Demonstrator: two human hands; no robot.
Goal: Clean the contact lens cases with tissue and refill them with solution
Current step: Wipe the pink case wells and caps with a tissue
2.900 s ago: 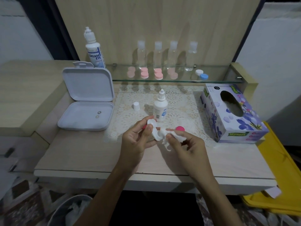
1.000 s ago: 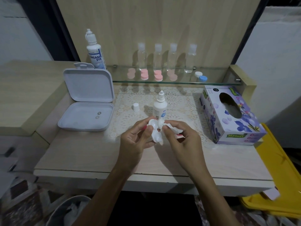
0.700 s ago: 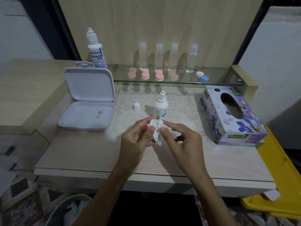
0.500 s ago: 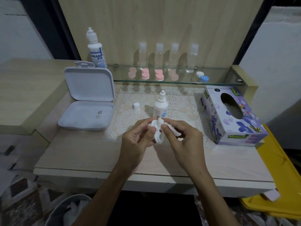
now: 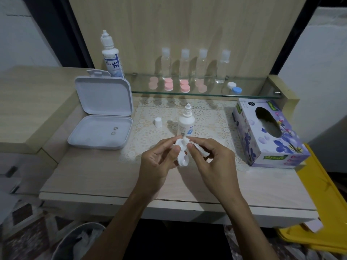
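Note:
My left hand (image 5: 159,162) grips a white contact lens case (image 5: 182,154) above the table's middle, its two open wells facing me. My right hand (image 5: 212,162) pinches a crumpled white tissue (image 5: 199,150) and presses it against the upper well of the case. Just behind the hands, an uncapped small solution bottle (image 5: 185,122) stands on the lace mat, and its white cap (image 5: 158,122) lies to its left. A purple tissue box (image 5: 268,136) sits at the right.
An open white box (image 5: 101,117) with two lenses inside lies at the left. A glass shelf (image 5: 253,92) behind holds a large solution bottle (image 5: 111,57), several clear bottles, pink cases and a white-and-blue case (image 5: 234,87). A bin (image 5: 78,241) sits below; a yellow tray (image 5: 319,203) at right.
The right hand has brought the tissue from the right side onto the case and worked it around the upper well. The pink cap on the mat is now hidden behind the hands.

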